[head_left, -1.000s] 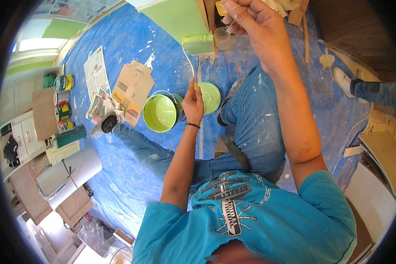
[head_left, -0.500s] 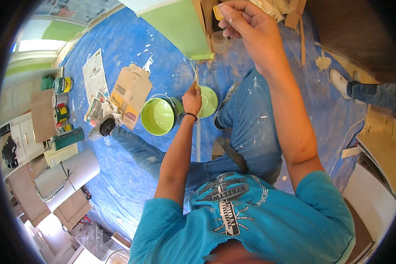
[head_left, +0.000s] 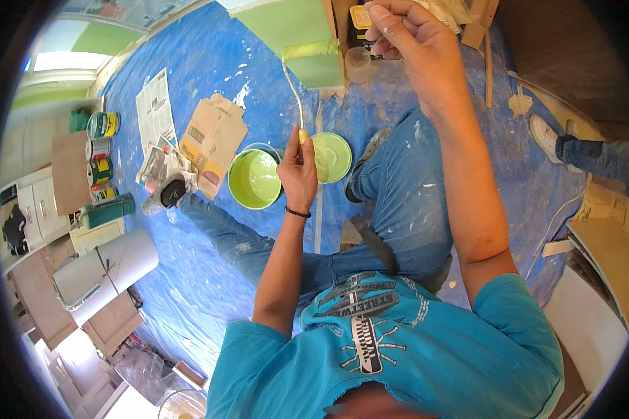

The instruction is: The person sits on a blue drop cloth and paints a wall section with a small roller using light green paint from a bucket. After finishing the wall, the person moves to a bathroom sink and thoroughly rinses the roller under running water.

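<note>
My left hand (head_left: 299,174) is closed round the yellow handle of a paint roller (head_left: 310,49), whose bent wire frame reaches up to the green roller sleeve. The sleeve lies against the face of a light green panel (head_left: 272,31), above its lower edge. At the top edge of the view, my right hand (head_left: 412,45) is raised with its fingers curled and thumb pressed in; whether anything small is between them does not show. Just beyond my left hand's wrist stands a bucket of green paint (head_left: 239,178), with a green lid (head_left: 332,159) on its other side.
Blue sheeting (head_left: 189,244) covers the floor. Flattened cardboard (head_left: 213,133) and newspaper (head_left: 155,108) lie left of the bucket. A clear plastic cup (head_left: 358,64) stands beside the panel. Several paint cans (head_left: 99,148) line the left side. Another person's leg (head_left: 597,155) is at right.
The roller has moved up the panel from its lower edge. My left hand has turned and shifted slightly left with the handle. My right hand stays raised, a little farther right.
</note>
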Demonstrator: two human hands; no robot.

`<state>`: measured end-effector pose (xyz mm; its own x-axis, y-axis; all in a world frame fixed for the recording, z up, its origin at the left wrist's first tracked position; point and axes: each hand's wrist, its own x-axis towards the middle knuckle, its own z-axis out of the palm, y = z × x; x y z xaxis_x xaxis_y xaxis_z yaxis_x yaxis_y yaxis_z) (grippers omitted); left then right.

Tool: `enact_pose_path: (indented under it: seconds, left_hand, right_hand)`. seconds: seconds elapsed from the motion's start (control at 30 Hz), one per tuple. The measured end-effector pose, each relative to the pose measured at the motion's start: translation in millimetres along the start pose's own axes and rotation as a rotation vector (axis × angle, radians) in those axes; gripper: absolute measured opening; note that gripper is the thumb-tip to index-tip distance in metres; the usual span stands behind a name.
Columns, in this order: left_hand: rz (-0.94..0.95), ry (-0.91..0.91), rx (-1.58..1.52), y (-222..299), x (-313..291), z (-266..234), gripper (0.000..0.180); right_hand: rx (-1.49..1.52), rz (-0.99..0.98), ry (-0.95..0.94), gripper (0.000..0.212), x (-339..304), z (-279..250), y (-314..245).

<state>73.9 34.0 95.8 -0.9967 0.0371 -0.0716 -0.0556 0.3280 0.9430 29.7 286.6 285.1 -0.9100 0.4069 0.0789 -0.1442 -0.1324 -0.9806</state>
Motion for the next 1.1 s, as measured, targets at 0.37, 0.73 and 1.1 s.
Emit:
enact_pose_path:
  seconds: [0.37,0.73,1.1]
  left_hand:
    - [-0.060,-0.002,-0.018,48.2,-30.8,-92.1,0.049]
    - [-0.216,0.070,0.729,23.9,-112.9,-244.2,0.044]
    - [-0.362,0.023,0.770,-3.3,-143.0,-239.2,0.043]
  right_hand:
    - [-0.090,0.018,0.020,0.020,-5.4,4.1,-6.5]
    - [-0.155,-0.061,0.058,0.020,-16.6,23.9,-10.1]
    - [-0.198,-0.071,0.038,0.019,-25.4,35.0,-15.1]
